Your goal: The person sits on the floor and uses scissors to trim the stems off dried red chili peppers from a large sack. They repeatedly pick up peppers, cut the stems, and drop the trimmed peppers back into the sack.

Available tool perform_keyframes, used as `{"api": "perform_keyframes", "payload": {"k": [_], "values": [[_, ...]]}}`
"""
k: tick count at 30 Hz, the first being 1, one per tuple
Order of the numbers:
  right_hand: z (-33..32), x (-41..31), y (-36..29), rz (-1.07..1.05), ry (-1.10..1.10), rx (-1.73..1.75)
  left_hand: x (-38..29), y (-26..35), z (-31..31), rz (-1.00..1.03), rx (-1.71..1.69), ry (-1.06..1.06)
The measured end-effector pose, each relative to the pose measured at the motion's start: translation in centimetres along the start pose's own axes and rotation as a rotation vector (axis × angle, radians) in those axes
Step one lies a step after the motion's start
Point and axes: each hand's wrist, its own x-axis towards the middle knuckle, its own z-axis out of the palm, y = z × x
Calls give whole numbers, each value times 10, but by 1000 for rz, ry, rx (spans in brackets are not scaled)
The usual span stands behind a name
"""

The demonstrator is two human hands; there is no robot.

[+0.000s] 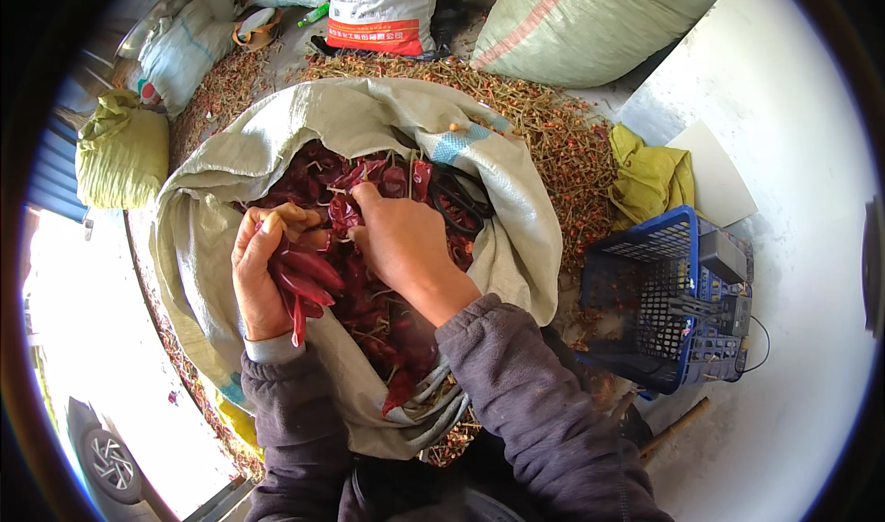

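Note:
Before me stands a wide woven sack [511,197] with its rim rolled down, full of dried red chili peppers [373,328]. My left hand [263,259] is closed around a bunch of chilies [304,280], whose tips hang down past the palm. Over the heap, my right hand [408,238] has its thumb and forefinger at a chili [344,212] near the middle; whether it grips that chili is hard to see. Black-handled scissors [460,200] lie on the peppers, right of my right hand, partly under the sack's fold.
Cut stems and chili caps [567,155] cover the floor around the sack. A blue plastic crate [681,301] lies at the right by the white wall [802,245]. Filled sacks [588,24] stand behind, and a yellow sack [124,162] stands at the left. A stick [674,426] lies lower right.

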Motion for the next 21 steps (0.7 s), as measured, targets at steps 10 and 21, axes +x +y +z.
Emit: {"api": "perform_keyframes", "payload": {"k": [10, 21], "values": [[16, 3, 7, -310, 192, -64, 6, -9, -4, -60, 72, 33], [28, -1, 9, -126, 103, -125, 8, -10, -11, -132, 148, 71]]}}
